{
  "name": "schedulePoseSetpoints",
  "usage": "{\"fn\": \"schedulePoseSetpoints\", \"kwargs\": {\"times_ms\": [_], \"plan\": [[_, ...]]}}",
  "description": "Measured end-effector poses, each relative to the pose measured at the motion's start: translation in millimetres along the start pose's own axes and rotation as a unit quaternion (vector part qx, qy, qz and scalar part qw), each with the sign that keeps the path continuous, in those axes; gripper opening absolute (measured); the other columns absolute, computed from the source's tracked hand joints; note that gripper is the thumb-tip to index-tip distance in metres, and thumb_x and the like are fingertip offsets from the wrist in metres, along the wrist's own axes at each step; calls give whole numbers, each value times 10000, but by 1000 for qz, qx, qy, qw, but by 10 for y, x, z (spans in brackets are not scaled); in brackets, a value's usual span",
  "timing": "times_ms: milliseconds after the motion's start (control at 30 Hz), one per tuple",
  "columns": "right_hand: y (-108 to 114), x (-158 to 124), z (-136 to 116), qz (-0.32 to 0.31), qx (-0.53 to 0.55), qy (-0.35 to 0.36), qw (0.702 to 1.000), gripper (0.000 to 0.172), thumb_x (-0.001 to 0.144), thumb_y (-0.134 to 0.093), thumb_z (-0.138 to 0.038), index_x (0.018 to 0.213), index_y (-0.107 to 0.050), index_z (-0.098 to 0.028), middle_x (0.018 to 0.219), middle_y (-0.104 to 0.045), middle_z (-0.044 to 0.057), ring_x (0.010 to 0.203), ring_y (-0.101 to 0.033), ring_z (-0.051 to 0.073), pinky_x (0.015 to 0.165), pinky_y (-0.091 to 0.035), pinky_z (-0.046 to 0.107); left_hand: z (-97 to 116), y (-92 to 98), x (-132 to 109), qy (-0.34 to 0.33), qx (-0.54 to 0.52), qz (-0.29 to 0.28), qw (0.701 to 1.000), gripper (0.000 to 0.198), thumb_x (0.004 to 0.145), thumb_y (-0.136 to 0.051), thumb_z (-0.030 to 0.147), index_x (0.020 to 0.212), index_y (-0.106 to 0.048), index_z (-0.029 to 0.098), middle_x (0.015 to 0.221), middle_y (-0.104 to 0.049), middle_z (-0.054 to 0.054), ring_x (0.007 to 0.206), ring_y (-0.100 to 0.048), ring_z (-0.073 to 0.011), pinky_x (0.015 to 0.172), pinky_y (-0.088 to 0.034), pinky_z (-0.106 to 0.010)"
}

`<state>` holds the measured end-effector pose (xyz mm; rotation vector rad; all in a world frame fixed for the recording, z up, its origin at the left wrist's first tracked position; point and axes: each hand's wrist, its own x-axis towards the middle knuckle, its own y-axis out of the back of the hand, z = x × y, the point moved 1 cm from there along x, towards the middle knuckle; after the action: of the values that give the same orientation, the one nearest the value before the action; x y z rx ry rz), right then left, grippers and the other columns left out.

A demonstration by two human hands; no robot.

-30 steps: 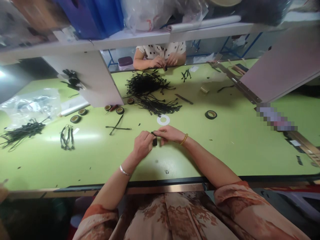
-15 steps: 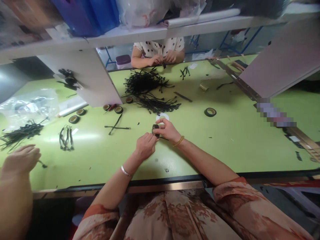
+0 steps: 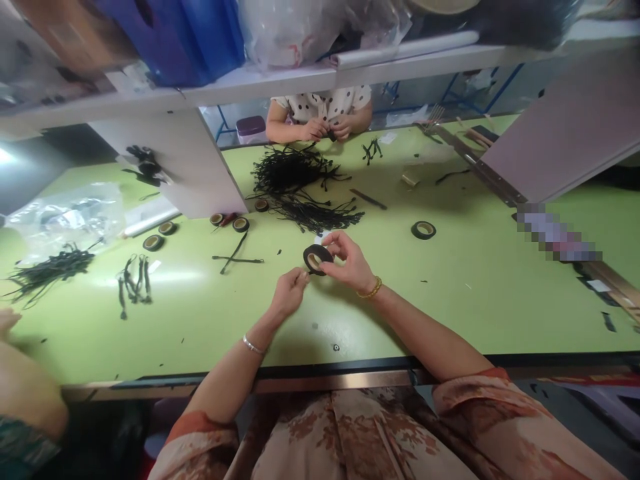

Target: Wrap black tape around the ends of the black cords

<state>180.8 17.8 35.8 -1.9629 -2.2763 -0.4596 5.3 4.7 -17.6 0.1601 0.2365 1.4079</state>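
Observation:
My right hand (image 3: 351,265) holds a roll of black tape (image 3: 309,255) between thumb and fingers, its tan core facing me. Close to the roll's lower left edge, the fingertips of my left hand (image 3: 290,293) are pinched together. A short dark piece shows between those fingertips and the roll, too small to tell whether it is tape or cable. Just behind the roll lies a white disc (image 3: 321,237), partly covered by my right hand. Two black cables (image 3: 235,257) lie crossed to the left on the green table (image 3: 380,313).
Beyond my hands is a pile of black cables (image 3: 287,168). More tape rolls (image 3: 423,230) lie right and left. A co-worker's hands (image 3: 327,128) work opposite; another person's arm (image 3: 30,387) is at left. A shelf (image 3: 280,81) and upright panels (image 3: 213,167) frame the table.
The tape roll has turned so its open core faces me, and my hands have drawn slightly apart. The neighbour's hand at left has pulled back towards the edge of view.

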Motion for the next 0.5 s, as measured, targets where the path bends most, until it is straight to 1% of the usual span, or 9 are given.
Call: {"fn": "schedulePoseSetpoints", "kwargs": {"times_ms": [67, 133, 200, 267, 333, 400, 500], "plan": [[-5, -30, -29, -14, -72, 46, 996, 337, 699, -658, -265, 980, -476, -225, 692, -596, -32, 614, -541, 138, 636, -428, 290, -18, 3, 30, 59, -95, -3, 994, 379, 827, -599, 458, 623, -433, 185, 538, -338, 61, 486, -256, -67, 473, -189, -207], [-18, -53, -39, -41, -140, 79, 986, 333, 693, -641, -241, 994, -498, -228, 703, -610, -24, 606, -542, 143, 627, -425, 292, -16, 10, 50, 122, -187, -3, 975, 392, 822, -606, 482, 646, -412, 190, 524, -268, 88, 440, -177, -43, 429, -124, -193], [-30, -61, -28, -67, -190, 101, 974, 322, 685, -616, -218, 991, -514, -228, 699, -618, -22, 595, -535, 142, 623, -419, 289, 7, 34, 63, 157, -263, -11, 952, 401, 796, -648, 471, 657, -393, 194, 519, -216, 108, 419, -132, -26, 404, -82, -181], [-29, -50, -1, -82, -225, 114, 964, 310, 675, -594, -208, 976, -522, -224, 711, -632, -16, 601, -539, 143, 632, -419, 286, 40, 73, 68, 167, -323, -29, 931, 425, 761, -691, 465, 654, -383, 193, 515, -194, 116, 410, -131, -18, 387, -77, -170], [-16, -24, 40, -90, -247, 119, 957, 301, 662, -582, -206, 958, -528, -219, 728, -648, -5, 628, -556, 152, 651, -423, 287, 69, 115, 67, 164, -355, -43, 920, 452, 737, -718, 484, 645, -389, 188, 504, -192, 119, 403, -144, -13, 374, -86, -162], [2, 7, 92, -102, -259, 121, 953, 281, 648, -581, -201, 926, -543, -211, 749, -664, 13, 674, -576, 168, 676, -431, 294, 85, 147, 63, 154, -355, -46, 921, 455, 724, -735, 501, 653, -420, 180, 491, -193, 123, 394, -148, -10, 368, -90, -157], [22, 41, 180, -128, -257, 112, 951, 248, 626, -594, -181, 871, -566, -199, 771, -677, 31, 723, -589, 183, 716, -440, 307, 80, 160, 57, 126, -334, -48, 933, 441, 706, -759, 497, 688, -460, 174, 478, -213, 126, 387, -155, -8, 374, -93, -152]]}}
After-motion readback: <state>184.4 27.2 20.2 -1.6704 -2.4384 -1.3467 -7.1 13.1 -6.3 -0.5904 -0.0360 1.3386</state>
